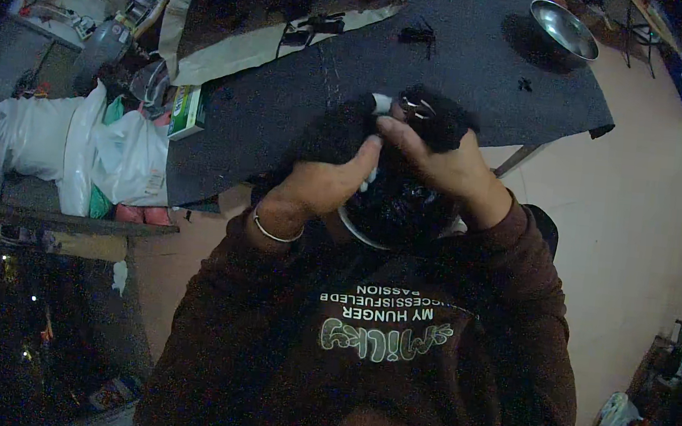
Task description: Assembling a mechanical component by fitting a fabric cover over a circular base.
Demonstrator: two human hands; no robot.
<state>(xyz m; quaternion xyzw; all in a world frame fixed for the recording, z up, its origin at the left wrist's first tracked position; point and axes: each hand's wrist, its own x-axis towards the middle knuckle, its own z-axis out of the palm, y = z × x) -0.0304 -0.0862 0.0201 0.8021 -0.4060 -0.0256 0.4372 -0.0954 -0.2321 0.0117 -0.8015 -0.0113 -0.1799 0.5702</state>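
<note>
Above my lap my hands meet close together at the table's near edge. My left hand (329, 183) and my right hand (452, 170) are both closed around dark, fuzzy black material (444, 124), whose exact kind I cannot make out. A small shiny piece (418, 107) shows on it near the right fingers. White coverings (381, 103) show at the fingertips. Right below the hands, a round bowl (363, 236) with a pale rim sits in my lap, filled with glossy black pieces (407, 207). My forearms partly hide it.
A dark cloth (242, 130) covers the table. On it lie a paper sheet (233, 59), small black pieces (417, 35), a green-and-white box (187, 112) and a metal bowl (564, 31) near the far right edge. White plastic bags (129, 151) and a grey machine (111, 43) crowd the left.
</note>
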